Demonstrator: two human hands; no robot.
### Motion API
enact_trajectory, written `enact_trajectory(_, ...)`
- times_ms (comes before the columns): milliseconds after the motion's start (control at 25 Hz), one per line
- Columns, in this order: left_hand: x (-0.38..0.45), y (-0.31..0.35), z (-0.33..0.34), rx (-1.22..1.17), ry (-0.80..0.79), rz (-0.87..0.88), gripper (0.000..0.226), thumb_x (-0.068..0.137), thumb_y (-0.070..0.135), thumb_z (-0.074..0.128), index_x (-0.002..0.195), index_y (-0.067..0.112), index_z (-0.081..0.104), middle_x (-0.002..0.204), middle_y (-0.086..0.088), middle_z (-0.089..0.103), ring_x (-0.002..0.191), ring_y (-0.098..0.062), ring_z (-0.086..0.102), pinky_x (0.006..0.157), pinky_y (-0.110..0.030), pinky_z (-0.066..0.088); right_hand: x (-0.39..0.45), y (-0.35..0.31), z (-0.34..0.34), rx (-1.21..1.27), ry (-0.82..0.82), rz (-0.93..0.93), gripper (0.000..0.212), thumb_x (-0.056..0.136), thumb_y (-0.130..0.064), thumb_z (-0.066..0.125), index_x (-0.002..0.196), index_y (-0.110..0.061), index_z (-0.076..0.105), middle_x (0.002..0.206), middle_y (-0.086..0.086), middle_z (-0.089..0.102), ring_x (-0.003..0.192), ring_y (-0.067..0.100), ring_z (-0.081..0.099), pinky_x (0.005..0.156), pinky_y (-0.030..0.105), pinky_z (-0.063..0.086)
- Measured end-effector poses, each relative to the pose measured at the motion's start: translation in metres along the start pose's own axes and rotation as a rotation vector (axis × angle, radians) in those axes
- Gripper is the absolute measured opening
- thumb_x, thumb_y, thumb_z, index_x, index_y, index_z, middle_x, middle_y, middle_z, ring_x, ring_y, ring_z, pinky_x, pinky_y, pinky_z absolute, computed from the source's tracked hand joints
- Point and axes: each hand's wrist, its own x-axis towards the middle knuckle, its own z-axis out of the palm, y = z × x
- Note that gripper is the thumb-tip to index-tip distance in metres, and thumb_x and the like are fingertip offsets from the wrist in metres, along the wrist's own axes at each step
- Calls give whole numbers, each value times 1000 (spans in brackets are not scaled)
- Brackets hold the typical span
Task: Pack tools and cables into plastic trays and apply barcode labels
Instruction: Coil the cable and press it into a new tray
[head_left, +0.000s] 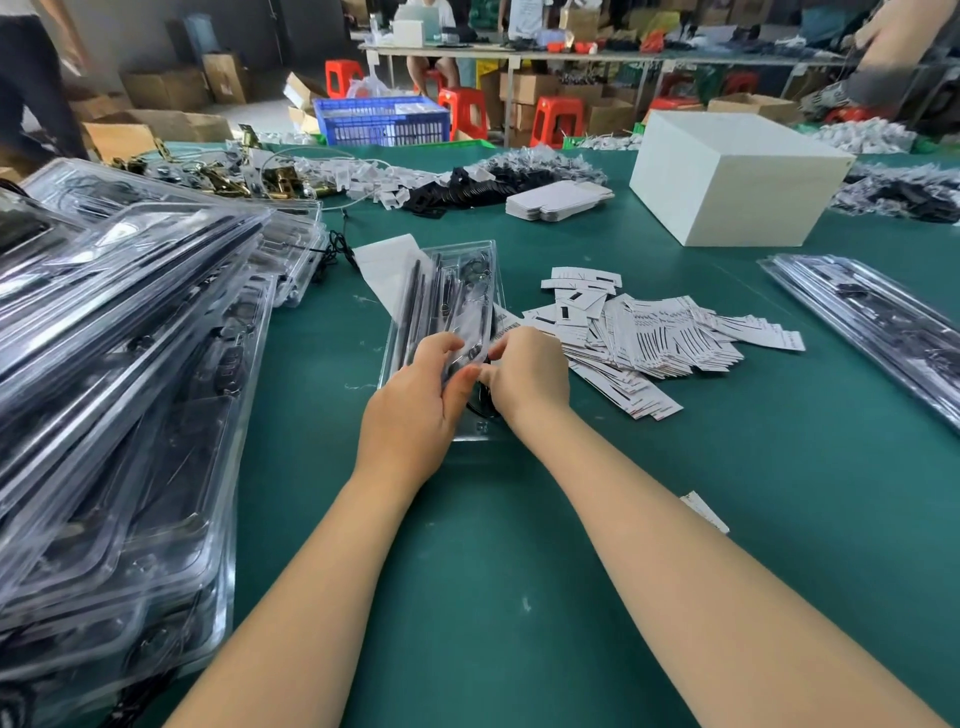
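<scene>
Left hand (415, 400), right hand (527, 376) pinch clear tray (452, 291); label pile (649, 338) print unreadable.

Stack of packed trays (119, 395) at frame left on the surface (519, 571), single tray (447, 317) at centre, label pile (639, 332) just right of it, box (732, 176) upper right.

Green table (519, 545), white box (727, 182), blue crate (382, 122), red stools (462, 111).
</scene>
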Motion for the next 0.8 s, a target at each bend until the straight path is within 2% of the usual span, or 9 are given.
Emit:
enact_trajectory(120,0,-1,0,6,4,2,63,87,66,18,123,23,48,116,9,67,98,-25,60,68,-29,33,-7,-3,4,-67,20,-53,4,86,-9,61,85,-5,62,93,14,66,83,33,59,65,35,48)
enact_trajectory(200,1,-2,1,16,-1,2,51,95,59,25,122,23,48,112,6,68,97,-28,61,68,-30,34,-12,-7,7,-142,39,-101,11,85,-3,50,76,-8,51,92,15,64,76,32,52,60,34,38)
enact_trajectory(280,1,-3,2,23,-5,0,49,91,54,30,123,23,49,110,4,69,97,-29,61,67,-30,35,-15,-9,10,-181,23,-135,14,88,-4,45,80,-10,55,96,15,64,84,34,58,63,32,36)
enact_trajectory(400,1,-5,1,25,4,1,50,90,54,30,124,23,49,108,2,69,96,-29,61,67,-30,35,-19,-11,14,-193,-34,-134,23,94,-8,39,97,-6,62,107,15,61,101,34,61,69,32,36)
enact_trajectory(520,1,-5,1,16,15,5,51,90,56,29,123,24,50,105,3,70,95,-28,62,66,-30,35,-22,-9,17,-241,-66,-189,22,97,-9,38,77,-13,46,112,14,54,101,35,61,69,33,36)
enact_trajectory(560,1,-4,1,15,15,5,52,89,58,28,123,24,50,105,3,70,94,-28,62,66,-30,34,-23,-9,18,-266,-81,-216,21,97,-10,38,77,-14,45,112,14,53,100,34,61,69,33,36)
enact_trajectory(600,0,-4,1,15,14,7,55,88,60,26,122,25,50,104,3,70,93,-27,62,66,-30,34,-24,-9,19,-303,-96,-249,16,96,-12,39,87,-13,52,112,12,53,100,32,61,69,33,37)
enact_trajectory(680,0,-5,1,18,8,10,58,86,63,23,122,25,50,103,2,69,93,-27,62,66,-31,35,-25,-8,17,-386,-124,-315,23,93,-16,40,106,-16,59,112,10,55,102,31,59,73,33,39)
enact_trajectory(800,0,-5,1,11,-3,-2,50,89,57,30,122,26,51,103,2,70,95,-28,62,67,-31,37,-18,-8,1,-510,-195,-385,23,88,-22,44,101,-20,63,110,8,62,106,30,58,75,32,39)
